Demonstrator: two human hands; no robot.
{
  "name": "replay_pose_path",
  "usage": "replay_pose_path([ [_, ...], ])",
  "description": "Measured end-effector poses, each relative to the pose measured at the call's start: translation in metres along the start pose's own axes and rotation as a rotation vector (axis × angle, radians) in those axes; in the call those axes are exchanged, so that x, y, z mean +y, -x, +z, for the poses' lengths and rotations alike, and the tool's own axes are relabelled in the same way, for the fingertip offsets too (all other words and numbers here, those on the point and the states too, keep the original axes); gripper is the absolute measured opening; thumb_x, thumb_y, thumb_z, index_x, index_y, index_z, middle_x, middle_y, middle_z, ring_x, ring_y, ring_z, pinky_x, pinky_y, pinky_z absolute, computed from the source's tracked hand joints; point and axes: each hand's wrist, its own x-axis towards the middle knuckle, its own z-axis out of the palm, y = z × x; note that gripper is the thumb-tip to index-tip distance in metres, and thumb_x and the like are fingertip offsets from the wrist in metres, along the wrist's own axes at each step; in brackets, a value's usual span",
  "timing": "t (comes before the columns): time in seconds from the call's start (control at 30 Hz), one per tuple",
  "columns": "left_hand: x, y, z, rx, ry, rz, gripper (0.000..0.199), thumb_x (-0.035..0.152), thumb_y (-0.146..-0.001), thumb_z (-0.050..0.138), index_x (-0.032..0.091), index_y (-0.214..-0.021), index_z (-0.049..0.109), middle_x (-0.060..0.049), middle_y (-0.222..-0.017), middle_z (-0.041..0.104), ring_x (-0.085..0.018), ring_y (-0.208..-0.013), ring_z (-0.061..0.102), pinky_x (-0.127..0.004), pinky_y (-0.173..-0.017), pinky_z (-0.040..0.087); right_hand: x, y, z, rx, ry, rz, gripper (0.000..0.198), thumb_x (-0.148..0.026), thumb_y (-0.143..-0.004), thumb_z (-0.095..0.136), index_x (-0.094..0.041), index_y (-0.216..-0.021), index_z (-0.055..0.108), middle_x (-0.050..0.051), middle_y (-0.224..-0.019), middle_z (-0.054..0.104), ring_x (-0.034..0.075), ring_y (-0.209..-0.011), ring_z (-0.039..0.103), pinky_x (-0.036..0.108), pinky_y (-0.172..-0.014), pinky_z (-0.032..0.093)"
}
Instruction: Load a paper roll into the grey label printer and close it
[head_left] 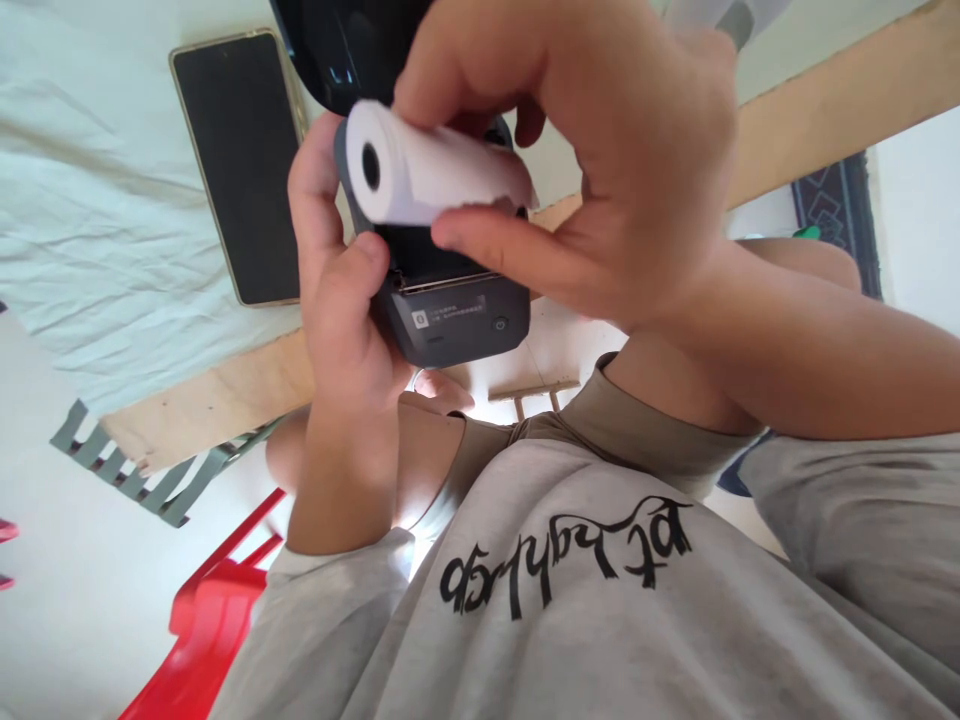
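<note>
My left hand (pixel 341 290) is closed round the side of a small dark grey thermal printer (pixel 457 330), thumb on its near edge. A power button and a small printed label show on its front. My right hand (pixel 600 150) grips a white paper roll (pixel 435 175) between thumb and fingers. The roll lies tilted over the printer's open compartment, its hollow core facing left. Whether it rests on the compartment's bottom I cannot tell. Behind the roll, a glossy black piece (pixel 352 50) is partly hidden by my right hand; it may be the printer's lid.
A smartphone (pixel 240 170) with a dark screen lies on the pale green, wrinkled cloth (pixel 112 200) left of the printer. A wooden edge (pixel 217 390) runs along the cloth's near side. Below at left are a red plastic chair (pixel 210 620) and a green slatted piece (pixel 135 480).
</note>
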Motion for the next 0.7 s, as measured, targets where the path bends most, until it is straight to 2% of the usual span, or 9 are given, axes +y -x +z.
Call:
replay_pose_path([
  [0.07, -0.003, -0.001, 0.000, -0.018, 0.052, 0.035, 0.071, 0.058, -0.054, 0.070, 0.031, -0.118, 0.051, 0.001, -0.120, 0.058, -0.022, -0.114, 0.057, -0.035, -0.103, 0.048, 0.002, -0.004, 0.000, -0.028, 0.080, -0.045, 0.051, -0.052, -0.076, 0.049, -0.014, -0.110, 0.057, -0.004, -0.110, 0.058, 0.004, -0.114, 0.055, 0.018, -0.108, 0.048],
  [0.13, -0.004, -0.001, 0.001, -0.034, 0.087, 0.070, 0.069, 0.055, -0.056, 0.071, 0.029, -0.118, 0.053, 0.001, -0.122, 0.060, -0.020, -0.117, 0.056, -0.033, -0.104, 0.047, 0.006, -0.006, 0.000, 0.007, 0.103, -0.103, 0.044, -0.046, -0.079, 0.050, -0.011, -0.106, 0.055, -0.001, -0.110, 0.059, 0.004, -0.105, 0.057, 0.022, -0.099, 0.051],
  [0.2, -0.002, 0.000, 0.004, -0.053, 0.110, 0.089, 0.066, 0.052, -0.060, 0.069, 0.027, -0.119, 0.052, 0.001, -0.123, 0.061, -0.017, -0.118, 0.056, -0.030, -0.106, 0.045, 0.010, -0.006, 0.001, 0.031, 0.152, -0.225, 0.033, -0.039, -0.081, 0.049, -0.012, -0.100, 0.054, -0.003, -0.107, 0.058, 0.002, -0.100, 0.057, 0.020, -0.090, 0.050],
  [0.27, 0.002, 0.003, 0.010, -0.077, 0.126, 0.078, 0.064, 0.048, -0.065, 0.067, 0.025, -0.121, 0.048, 0.002, -0.122, 0.060, -0.016, -0.118, 0.057, -0.031, -0.110, 0.043, 0.013, -0.005, 0.004, 0.046, 0.199, -0.310, 0.024, -0.031, -0.081, 0.048, -0.015, -0.098, 0.054, -0.006, -0.105, 0.057, 0.002, -0.103, 0.056, 0.020, -0.091, 0.047],
  [0.37, 0.006, 0.007, 0.016, -0.069, 0.131, 0.072, 0.057, 0.048, -0.072, 0.062, 0.026, -0.121, 0.045, 0.001, -0.121, 0.059, -0.017, -0.119, 0.057, -0.035, -0.115, 0.039, 0.016, -0.005, 0.008, 0.042, 0.207, -0.344, 0.022, -0.030, -0.083, 0.046, -0.016, -0.096, 0.057, -0.008, -0.099, 0.058, 0.002, -0.106, 0.056, 0.020, -0.094, 0.045],
  [0.47, 0.004, 0.006, 0.016, -0.074, 0.148, 0.081, 0.051, 0.045, -0.076, 0.058, 0.026, -0.122, 0.044, -0.001, -0.120, 0.059, -0.018, -0.117, 0.058, -0.038, -0.112, 0.041, 0.017, -0.005, 0.010, 0.042, 0.189, -0.366, 0.026, -0.033, -0.086, 0.040, -0.017, -0.093, 0.060, -0.009, -0.095, 0.059, 0.001, -0.104, 0.057, 0.018, -0.092, 0.044],
  [0.53, -0.001, 0.004, 0.012, -0.114, 0.169, 0.091, 0.054, 0.043, -0.076, 0.059, 0.025, -0.124, 0.042, -0.002, -0.121, 0.059, -0.018, -0.114, 0.059, -0.038, -0.106, 0.044, 0.016, -0.004, 0.011, 0.066, 0.184, -0.386, 0.029, -0.034, -0.087, 0.038, -0.017, -0.092, 0.061, -0.008, -0.095, 0.059, 0.001, -0.100, 0.056, 0.018, -0.091, 0.043],
  [0.6, -0.003, 0.002, 0.009, -0.147, 0.185, 0.133, 0.061, 0.051, -0.073, 0.062, 0.025, -0.124, 0.043, -0.001, -0.118, 0.060, -0.018, -0.109, 0.060, -0.036, -0.099, 0.048, 0.016, -0.002, 0.010, 0.085, 0.186, -0.434, 0.030, -0.034, -0.087, 0.037, -0.017, -0.091, 0.061, -0.007, -0.096, 0.059, 0.000, -0.095, 0.054, 0.019, -0.090, 0.043],
  [0.7, 0.001, 0.001, 0.010, -0.114, 0.151, 0.109, 0.061, 0.054, -0.069, 0.066, 0.024, -0.119, 0.047, 0.000, -0.113, 0.062, -0.017, -0.108, 0.060, -0.034, -0.100, 0.048, 0.015, 0.005, 0.012, 0.105, 0.173, -0.563, 0.024, -0.032, -0.085, 0.041, -0.018, -0.086, 0.061, -0.006, -0.096, 0.058, 0.001, -0.090, 0.051, 0.022, -0.087, 0.042],
])
